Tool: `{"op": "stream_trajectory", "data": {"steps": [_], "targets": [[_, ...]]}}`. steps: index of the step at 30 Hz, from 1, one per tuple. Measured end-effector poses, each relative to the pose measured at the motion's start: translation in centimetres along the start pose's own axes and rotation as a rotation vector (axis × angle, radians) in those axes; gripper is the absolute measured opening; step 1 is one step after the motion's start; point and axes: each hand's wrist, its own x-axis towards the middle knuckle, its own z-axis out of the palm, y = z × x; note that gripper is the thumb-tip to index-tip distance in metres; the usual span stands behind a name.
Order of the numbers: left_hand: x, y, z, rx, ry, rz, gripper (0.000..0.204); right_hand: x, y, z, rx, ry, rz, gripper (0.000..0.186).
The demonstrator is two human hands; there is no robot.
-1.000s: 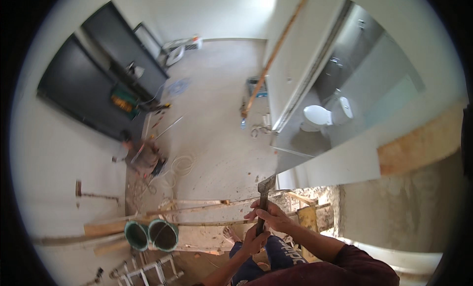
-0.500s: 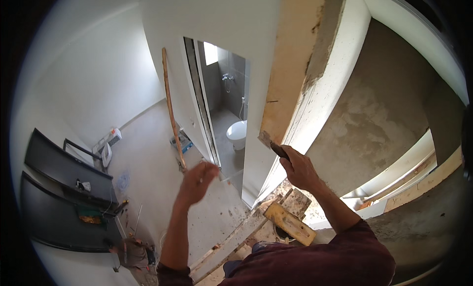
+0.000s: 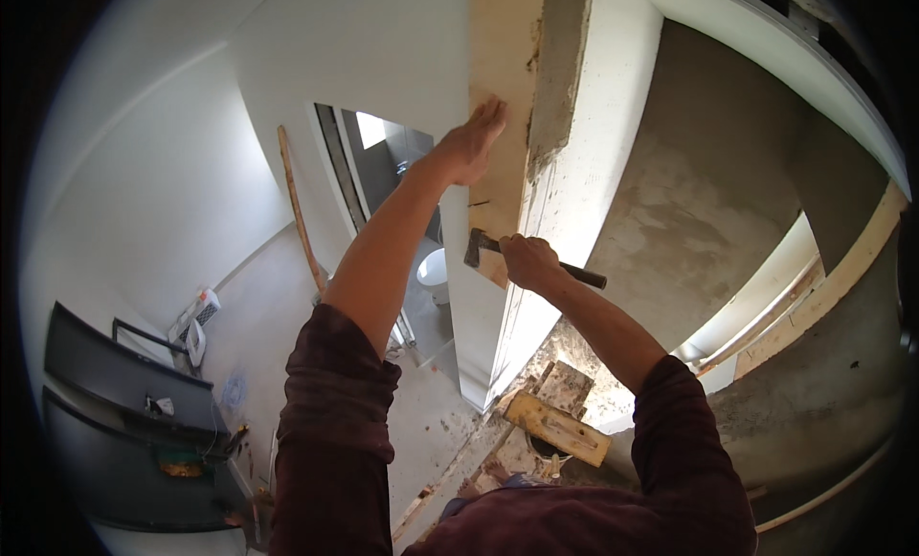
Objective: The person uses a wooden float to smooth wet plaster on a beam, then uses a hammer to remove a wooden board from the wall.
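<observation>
My left hand (image 3: 471, 146) is raised high, fingers stretched out and laid against a pale wooden board (image 3: 501, 48) that runs up the wall corner. Lower down, my right hand (image 3: 530, 263) grips a hammer (image 3: 586, 277) by the handle, close to its head. The dark hammer head is in front of the board's lower end, and I cannot tell whether it touches. A nail (image 3: 479, 204) sticks out of the board between my two hands. Beside the board's right edge is a strip of grey mortar (image 3: 563, 68).
A yellow block-like piece (image 3: 558, 430) lies below on rubble near my feet. A long wooden pole (image 3: 300, 211) leans on the wall beside a doorway, with a white toilet (image 3: 434, 272) inside. Dark panels (image 3: 124, 364) stand at the left. A plastered grey wall (image 3: 708, 192) is at the right.
My left hand has gone up and right from in front of the doorway onto the board. My right hand and the hammer are a little higher, and the view has shifted.
</observation>
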Motion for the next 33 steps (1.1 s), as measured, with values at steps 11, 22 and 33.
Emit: {"op": "stream_trajectory", "data": {"steps": [11,22,33], "targets": [[-0.3,0.0,0.9,0.055,-0.014,-0.013,0.082,0.2,-0.1,-1.7,0.061,-0.053,0.08,0.021],[-0.1,-0.3,1.6,0.0,0.067,-0.013,0.077,-1.7,0.0,0.1,0.578,0.034,0.194,0.02],[1.3,-0.4,-2.4,-0.283,-0.213,-0.2,0.097,0.7,0.3,-2.9,1.068,-0.001,0.338,0.027]]}}
